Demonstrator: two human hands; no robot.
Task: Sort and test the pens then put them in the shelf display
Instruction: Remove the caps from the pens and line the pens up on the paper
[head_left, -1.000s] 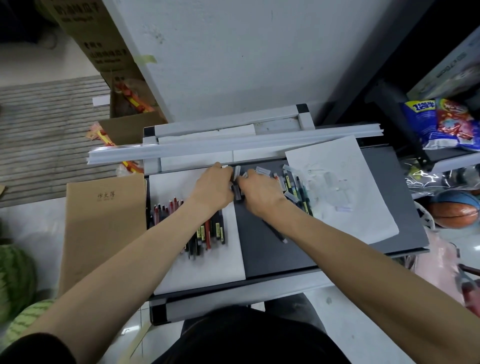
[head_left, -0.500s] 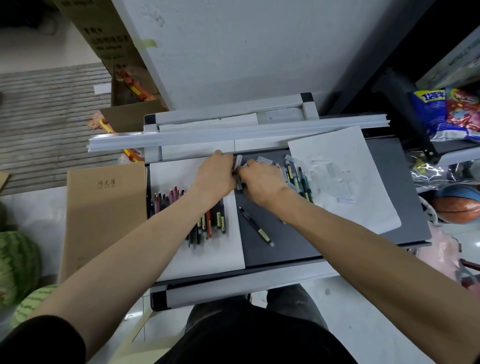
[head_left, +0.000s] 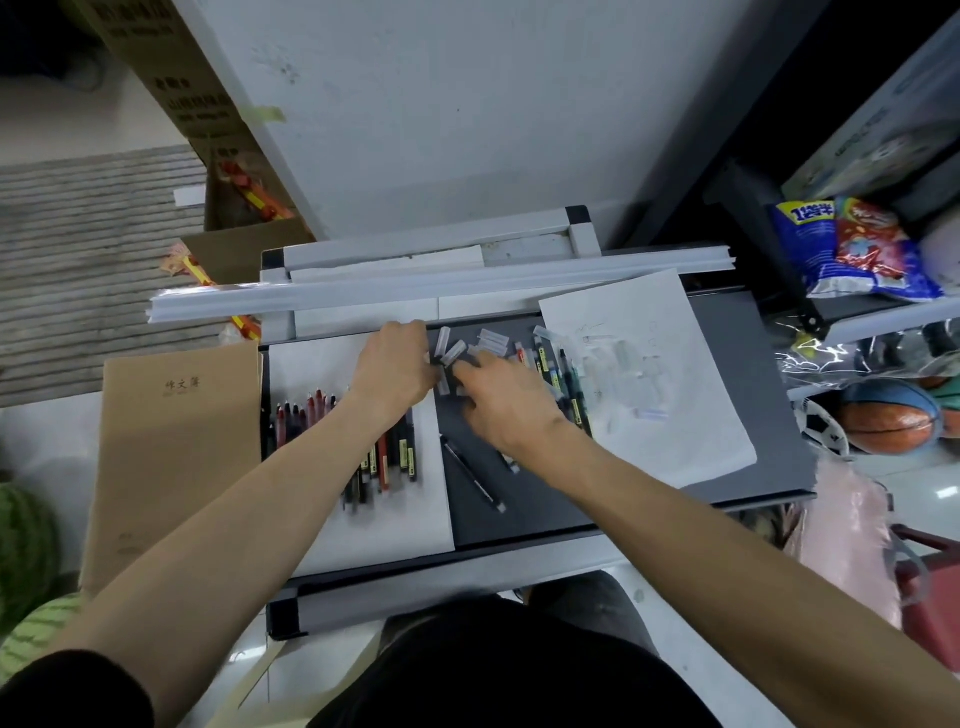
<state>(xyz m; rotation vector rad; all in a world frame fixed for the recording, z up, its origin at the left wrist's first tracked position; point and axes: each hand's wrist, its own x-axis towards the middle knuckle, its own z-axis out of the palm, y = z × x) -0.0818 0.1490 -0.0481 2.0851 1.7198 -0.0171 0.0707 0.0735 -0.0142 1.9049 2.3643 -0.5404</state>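
Cap pick
My left grip (head_left: 397, 364): hold unclear; right grip (head_left: 506, 402) released, small translucent plastic caps (head_left: 443, 340) at its fingertips; pinch one squarely.

matt dark table top (head_left: 545, 519), smooth white paper sheet (head_left: 675, 415), clear plastic caps (head_left: 447, 343), brown paper notebook (head_left: 176, 447)

Single head-worn wide-angle view, steeply downward, close above the table (head_left: 467, 522)
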